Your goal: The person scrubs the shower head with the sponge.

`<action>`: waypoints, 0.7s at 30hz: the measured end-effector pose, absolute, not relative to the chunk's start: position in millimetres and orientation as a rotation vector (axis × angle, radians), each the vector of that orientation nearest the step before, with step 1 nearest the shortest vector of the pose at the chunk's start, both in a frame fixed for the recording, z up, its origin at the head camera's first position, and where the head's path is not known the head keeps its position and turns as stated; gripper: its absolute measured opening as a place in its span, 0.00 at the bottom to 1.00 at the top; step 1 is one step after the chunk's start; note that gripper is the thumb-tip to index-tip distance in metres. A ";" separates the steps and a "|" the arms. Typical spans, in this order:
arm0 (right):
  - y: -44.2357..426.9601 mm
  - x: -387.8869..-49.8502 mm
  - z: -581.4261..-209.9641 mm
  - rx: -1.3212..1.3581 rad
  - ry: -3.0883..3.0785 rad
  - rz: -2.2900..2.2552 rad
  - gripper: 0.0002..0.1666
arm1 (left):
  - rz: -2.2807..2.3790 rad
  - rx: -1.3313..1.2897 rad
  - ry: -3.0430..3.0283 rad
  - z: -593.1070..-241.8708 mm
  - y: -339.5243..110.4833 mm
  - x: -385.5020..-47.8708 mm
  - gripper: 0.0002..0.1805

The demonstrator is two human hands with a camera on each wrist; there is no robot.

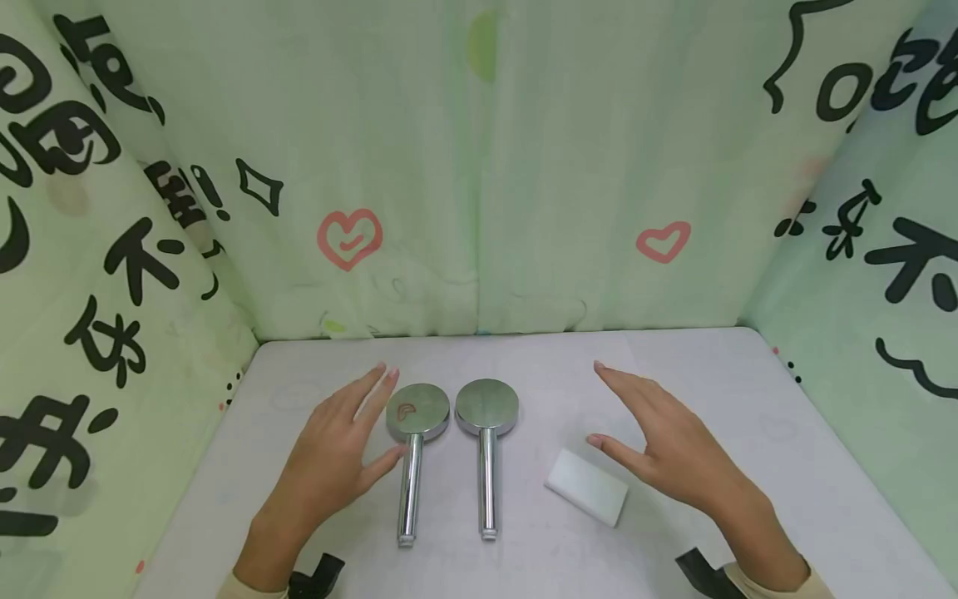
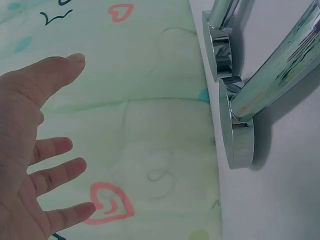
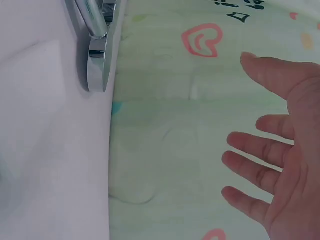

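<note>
Two chrome shower heads with round grey faces lie side by side, handles toward the near edge: the left one [image 1: 417, 409] and the right one [image 1: 487, 405]. My left hand [image 1: 329, 453], fingers extended and thumb apart, is over the left shower head's left side in the head view; the left wrist view shows the hand [image 2: 30, 130] holding nothing. A white rectangular block [image 1: 587, 487] lies tilted at the right. Beyond it my right hand [image 1: 674, 445] hovers with spread fingers and thumb, empty also in the right wrist view [image 3: 285, 145].
The white tabletop [image 1: 539, 566] is enclosed by pale green curtains [image 1: 554, 166] with black writing and red hearts at the back and both sides. Black straps show at both wrists, near the table's front.
</note>
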State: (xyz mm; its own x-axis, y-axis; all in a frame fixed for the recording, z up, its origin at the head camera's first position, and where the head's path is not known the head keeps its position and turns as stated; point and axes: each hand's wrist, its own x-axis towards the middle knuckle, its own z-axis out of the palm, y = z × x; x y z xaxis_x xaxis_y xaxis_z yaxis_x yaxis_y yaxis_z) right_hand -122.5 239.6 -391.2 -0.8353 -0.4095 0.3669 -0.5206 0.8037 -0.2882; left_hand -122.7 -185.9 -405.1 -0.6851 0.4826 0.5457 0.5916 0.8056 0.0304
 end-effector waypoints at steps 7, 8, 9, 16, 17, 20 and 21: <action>241.6 -125.7 -394.6 0.834 -2.595 0.999 0.44 | -0.683 -0.747 -2.448 -407.4 -187.4 -122.0 0.55; 242.1 -126.1 -395.0 0.851 -2.576 1.056 0.45 | -0.743 -0.738 -2.458 -407.5 -187.7 -122.3 0.54; 242.6 -126.4 -395.5 0.861 -2.565 1.104 0.44 | -0.807 -0.731 -2.462 -407.8 -187.8 -122.7 0.54; 247.9 -129.7 -400.5 0.902 -2.566 1.364 0.44 | -1.233 -0.615 -2.495 -414.6 -192.3 -122.6 0.51; 249.0 -130.3 -402.1 0.903 -2.572 1.390 0.43 | -1.275 -0.592 -2.504 -416.4 -193.5 -121.8 0.51; 252.6 -131.8 -407.2 0.891 -2.596 1.435 0.43 | -1.342 -0.544 -2.533 -423.7 -197.1 -120.5 0.49; 253.7 -132.2 -409.1 0.884 -2.603 1.446 0.42 | -1.351 -0.533 -2.542 -426.9 -197.8 -120.1 0.49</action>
State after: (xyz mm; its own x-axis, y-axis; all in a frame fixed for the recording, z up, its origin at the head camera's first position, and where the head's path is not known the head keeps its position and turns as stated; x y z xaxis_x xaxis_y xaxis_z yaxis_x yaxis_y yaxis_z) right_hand -132.2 253.7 -409.1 -0.8375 -0.4600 0.2949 -0.4934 0.4050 -0.7697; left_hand -120.1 -197.8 -426.9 -0.9116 0.2147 0.3505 0.4106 0.5133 0.7536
